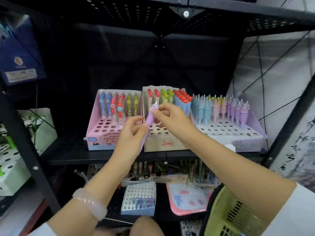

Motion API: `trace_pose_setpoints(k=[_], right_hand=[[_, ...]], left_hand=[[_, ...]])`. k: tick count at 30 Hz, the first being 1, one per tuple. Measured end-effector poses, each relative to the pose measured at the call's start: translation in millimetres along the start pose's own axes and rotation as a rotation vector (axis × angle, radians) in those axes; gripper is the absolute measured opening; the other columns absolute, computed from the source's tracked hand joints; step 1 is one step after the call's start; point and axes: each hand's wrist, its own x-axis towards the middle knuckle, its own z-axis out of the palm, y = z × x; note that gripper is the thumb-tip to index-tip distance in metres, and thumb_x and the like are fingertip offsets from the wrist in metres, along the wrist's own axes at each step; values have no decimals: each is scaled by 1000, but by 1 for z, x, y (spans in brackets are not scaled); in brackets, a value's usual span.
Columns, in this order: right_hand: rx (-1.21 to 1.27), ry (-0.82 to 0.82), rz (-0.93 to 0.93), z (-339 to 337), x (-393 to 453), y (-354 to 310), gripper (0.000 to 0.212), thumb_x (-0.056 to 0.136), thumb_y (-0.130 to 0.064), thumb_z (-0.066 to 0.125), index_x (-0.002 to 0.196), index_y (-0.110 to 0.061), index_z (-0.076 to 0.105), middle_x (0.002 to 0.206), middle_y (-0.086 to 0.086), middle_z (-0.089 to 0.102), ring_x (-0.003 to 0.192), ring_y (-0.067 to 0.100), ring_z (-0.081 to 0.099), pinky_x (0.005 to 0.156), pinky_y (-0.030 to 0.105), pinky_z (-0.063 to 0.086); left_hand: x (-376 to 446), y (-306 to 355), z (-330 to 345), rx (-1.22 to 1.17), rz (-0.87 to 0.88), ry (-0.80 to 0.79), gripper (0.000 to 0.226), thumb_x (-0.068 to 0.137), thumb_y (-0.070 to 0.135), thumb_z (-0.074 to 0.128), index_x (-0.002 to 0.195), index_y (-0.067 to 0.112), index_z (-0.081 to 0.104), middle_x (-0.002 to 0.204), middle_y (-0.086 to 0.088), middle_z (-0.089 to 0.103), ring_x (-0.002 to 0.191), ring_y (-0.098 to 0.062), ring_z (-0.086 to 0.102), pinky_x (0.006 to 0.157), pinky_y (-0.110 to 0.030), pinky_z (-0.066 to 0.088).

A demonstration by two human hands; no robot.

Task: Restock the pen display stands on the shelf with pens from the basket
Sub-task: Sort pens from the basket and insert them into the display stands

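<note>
A purple ridged pen is held up in front of the shelf. My right hand pinches its upper end, and my left hand grips its lower part. Behind the hands stand three display stands: a pink one with blue, red and green pens, a beige middle one with red and green topped pens, and a lilac one with rows of pastel ridged pens. All three have open holes in their front rows. The green basket hangs at my right forearm, lower right.
The black metal shelf carries the stands. On the shelf below lie more pen boxes, a small white stand and a pink tray. A black upright post stands left, with white holed boxes beyond it.
</note>
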Motion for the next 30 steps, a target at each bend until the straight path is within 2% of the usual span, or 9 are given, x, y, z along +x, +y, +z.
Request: trace_pose_setpoints(k=[3,6,8,10,13,18,21,26,30], right_hand=[[47,178,-9,-48,-1,6,10,96,-22,50,89,-22,57,84,-3,67,73,2,63,63,13,51],[-1,353,-37,-102,-5,15,13,96,-20,50,85,-23,56,81,-3,66,69,1,63,62,14,52],[-81,454,-32,-136,-8,26,14,96,-20,50,83,-23,55,84,5,67,72,8,65,69,22,55],[-235,545,-5,-169,-9,38,12,95,-23,51,86,-18,56,86,9,66,81,21,65,79,38,55],[-406,643,23,-207,-14,53,12,95,-24,52,96,-12,55,79,-3,60,83,25,63,80,41,51],[-647,676,58,-245,-24,76,23,96,-26,50,107,-6,56,101,11,67,95,32,63,80,37,45],[-770,625,72,-249,-23,84,21,97,-26,48,106,-8,54,98,13,68,93,33,61,75,36,42],[-759,628,61,-246,-20,86,22,97,-25,47,105,-6,54,94,11,66,80,27,59,70,33,43],[-757,613,83,-242,-20,87,23,98,-23,46,105,-3,53,94,15,64,83,32,59,75,42,49]], left_hand=[[7,6,26,73,34,-168,21,95,23,50,112,35,50,107,26,53,95,18,49,69,2,40],[11,11,58,171,103,-321,23,94,17,51,107,37,51,112,22,54,105,8,49,73,0,40],[13,10,81,234,135,-379,27,94,17,52,116,31,52,115,18,53,112,1,48,88,-10,36],[15,9,102,270,149,-427,33,94,18,51,126,25,50,119,16,51,117,-1,45,96,-17,32],[20,8,125,273,160,-468,33,94,19,52,127,22,49,120,14,49,119,-1,43,99,-19,31],[23,2,145,297,153,-501,32,94,21,51,126,24,49,122,15,51,120,-1,44,102,-22,32],[21,1,149,296,158,-509,31,95,23,51,125,26,48,124,15,51,118,1,44,100,-20,31],[17,1,150,283,154,-510,26,95,22,50,116,35,46,120,18,52,115,4,45,96,-16,29],[16,1,146,269,146,-512,26,94,22,51,115,36,46,122,17,52,118,2,46,100,-19,31]])
